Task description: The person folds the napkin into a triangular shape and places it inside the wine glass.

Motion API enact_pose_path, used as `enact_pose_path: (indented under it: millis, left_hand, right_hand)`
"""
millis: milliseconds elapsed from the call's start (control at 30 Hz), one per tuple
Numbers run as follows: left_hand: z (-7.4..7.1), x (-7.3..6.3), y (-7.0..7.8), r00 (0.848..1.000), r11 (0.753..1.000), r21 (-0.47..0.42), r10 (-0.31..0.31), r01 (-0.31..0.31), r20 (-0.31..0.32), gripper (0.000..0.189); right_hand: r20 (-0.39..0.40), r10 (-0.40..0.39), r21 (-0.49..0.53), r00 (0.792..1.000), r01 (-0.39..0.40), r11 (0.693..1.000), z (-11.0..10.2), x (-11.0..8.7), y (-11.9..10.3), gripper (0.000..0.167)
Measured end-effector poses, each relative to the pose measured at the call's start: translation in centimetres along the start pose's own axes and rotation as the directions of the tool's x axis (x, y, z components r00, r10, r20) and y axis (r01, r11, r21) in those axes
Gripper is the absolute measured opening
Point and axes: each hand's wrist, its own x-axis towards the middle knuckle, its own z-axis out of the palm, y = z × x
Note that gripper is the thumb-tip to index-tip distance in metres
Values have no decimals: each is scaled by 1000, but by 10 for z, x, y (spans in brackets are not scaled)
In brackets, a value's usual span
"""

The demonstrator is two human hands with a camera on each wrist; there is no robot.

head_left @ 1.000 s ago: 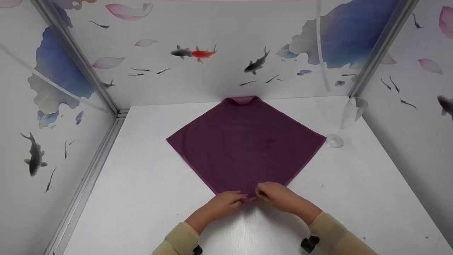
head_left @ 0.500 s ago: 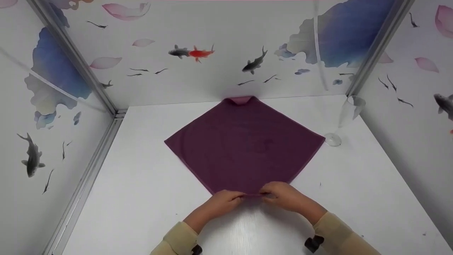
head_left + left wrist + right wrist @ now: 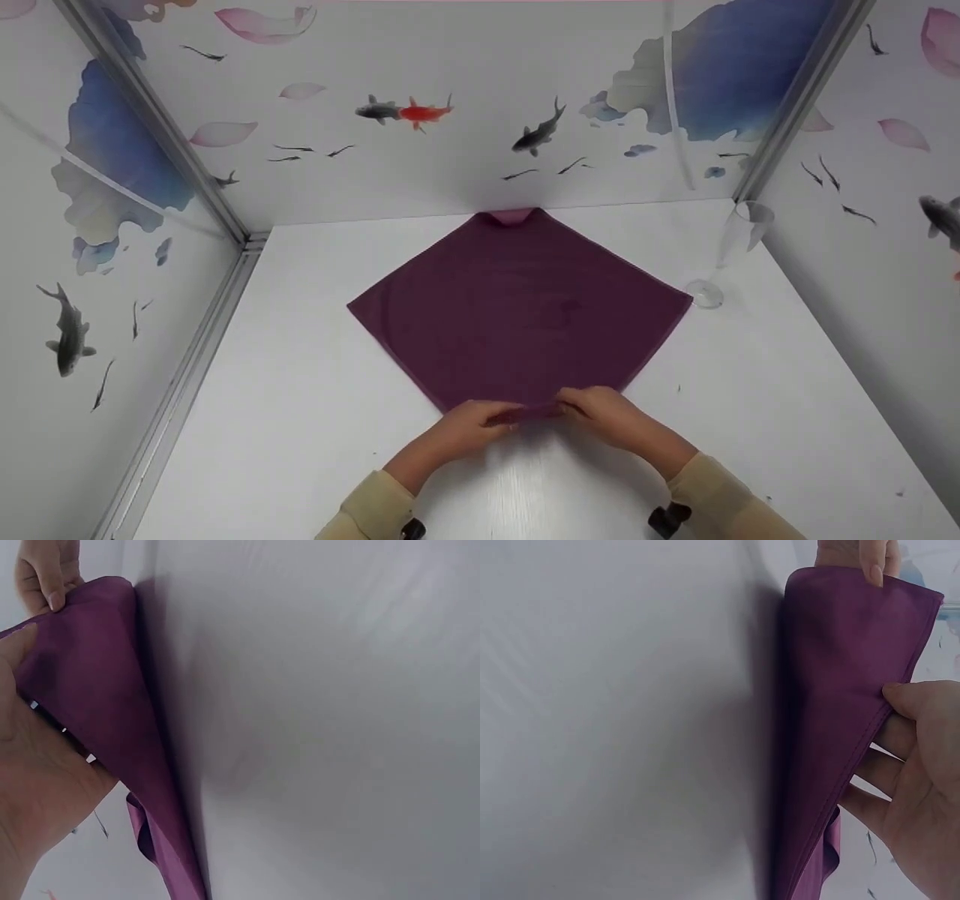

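A purple cloth napkin (image 3: pixel 517 307) lies in a diamond on the white table, its far corner turned to show a paler pink side. At its near corner my left hand (image 3: pixel 476 427) pinches the cloth between thumb and fingers. Just to the right, my right hand (image 3: pixel 600 412) grips the same near part. In the left wrist view, the left thumb lies on the raised purple napkin (image 3: pixel 90 652) with the fingers behind it. The right wrist view has the lifted napkin (image 3: pixel 847 652) with its stitched hem, held by the right hand (image 3: pixel 922 765).
A clear stemmed glass (image 3: pixel 739 240) stands at the table's back right; its foot is close to the napkin's right corner. White panels (image 3: pixel 450 165) printed with fish and petals rise along the back and both sides. Metal rails (image 3: pixel 202 337) run along the left edge.
Both hands now grip the near corner, which has been raised and lies between them. They stand slightly farther apart, and the napkin's far corner has shifted slightly toward me.
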Motion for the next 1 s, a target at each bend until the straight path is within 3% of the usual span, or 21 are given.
enact_pose_path:
  millis: [467, 667, 1000]
  left_hand:
    - [-4, -15, -11, 998, 996, 69, -65, 64, 10, 46]
    - [-6, -21, -15, 999, 995, 93, -19, 23, -38, 38]
    - [-10, -25, -15, 994, 1000, 23, 2, 0, -108, 32]
  right_hand:
    - [-38, 41, 100, 998, -37, 994, -7, -3, 3, 12]
    - [-38, 44, 137, 998, -38, 990, -8, -3, 4, 14]
    - [-80, 41, 148, 996, -29, 989, -8, -1, 4, 12]
